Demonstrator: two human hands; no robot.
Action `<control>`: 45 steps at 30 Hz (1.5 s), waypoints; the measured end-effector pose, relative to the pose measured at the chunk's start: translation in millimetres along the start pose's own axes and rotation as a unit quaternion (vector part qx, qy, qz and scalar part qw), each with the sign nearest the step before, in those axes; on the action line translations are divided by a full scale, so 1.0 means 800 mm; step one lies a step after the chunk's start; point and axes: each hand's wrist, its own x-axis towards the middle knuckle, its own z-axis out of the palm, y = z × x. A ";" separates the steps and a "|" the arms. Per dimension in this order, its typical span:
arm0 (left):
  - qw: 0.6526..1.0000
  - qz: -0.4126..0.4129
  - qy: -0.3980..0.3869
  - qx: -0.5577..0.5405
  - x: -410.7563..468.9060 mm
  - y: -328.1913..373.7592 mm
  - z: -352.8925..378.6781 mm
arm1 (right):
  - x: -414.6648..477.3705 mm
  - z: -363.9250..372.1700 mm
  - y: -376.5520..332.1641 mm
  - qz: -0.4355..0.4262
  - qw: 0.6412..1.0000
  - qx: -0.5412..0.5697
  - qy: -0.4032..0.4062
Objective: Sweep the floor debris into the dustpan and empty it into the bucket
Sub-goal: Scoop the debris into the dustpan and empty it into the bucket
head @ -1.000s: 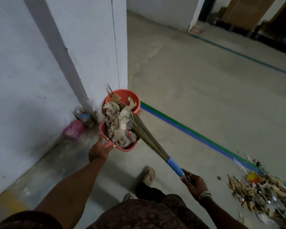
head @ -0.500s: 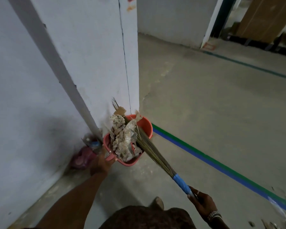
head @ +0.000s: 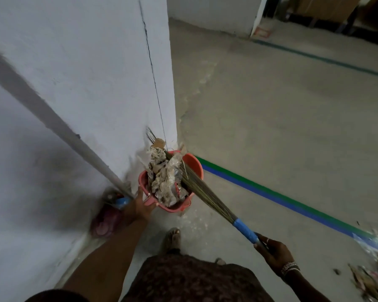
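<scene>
Left hand [head: 140, 209]: closed on the handle end of the dustpan [head: 172, 207], with the thumb laid along its left rim.
Dustpan: held off the floor and heaped full, its far edge overlapping the near rim of the bucket [head: 193, 165].
Debris load [head: 165, 180]: crumpled paper and plastic, piled above the dustpan's rim and pinned from the right by the broom bristles.
Bucket: orange, stood on the floor just beside the wall corner [head: 162, 88]; only its right inner wall is seen past the load.
Broom [head: 205, 194]: laid diagonally over the load, with bristle tips reaching past the bucket's far rim towards the wall and the blue-wrapped handle pointing down and right.
Right hand [head: 275, 257]: wrapped round the broom handle just below the blue wrap; a bracelet [head: 289, 267] is worn at the wrist.
Left boundary: a white wall, crossed by a grey pipe [head: 42, 112] running down to the floor near the left hand.
Wall foot: a pink object [head: 105, 223] and a blue one [head: 121, 202] are lodged there, too blurred to be named.
Floor tape [head: 271, 198]: a green and blue double strip, starting just behind the bucket and running off to the right.
Open floor [head: 282, 118]: bare concrete is spread to the right of the corner and beyond the tape.
Floor pile [head: 371, 282]: unswept scraps are left at the lower right edge, well apart from the bucket.
Foot [head: 172, 237]: planted near the dustpan, on the side towards the camera.
</scene>
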 end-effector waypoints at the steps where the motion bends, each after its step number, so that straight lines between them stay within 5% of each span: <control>1: 1.000 0.000 -0.008 -0.003 0.013 0.006 -0.001 | 0.004 0.005 -0.013 0.011 1.000 -0.002 0.004; 15: 0.993 -0.031 -0.044 0.106 0.157 0.007 0.022 | 0.050 0.106 -0.074 0.138 0.990 0.016 -0.004; 20: 0.973 0.000 -0.045 0.227 0.186 0.033 0.048 | 0.085 0.125 -0.087 0.150 0.989 -0.013 0.002; 36: 0.929 -0.090 -0.074 0.351 0.243 0.043 0.055 | 0.090 0.131 -0.119 0.215 0.973 -0.085 0.014; 45: 0.964 -0.069 -0.056 0.252 0.281 0.004 0.069 | 0.029 0.117 -0.120 0.199 0.976 -0.086 0.017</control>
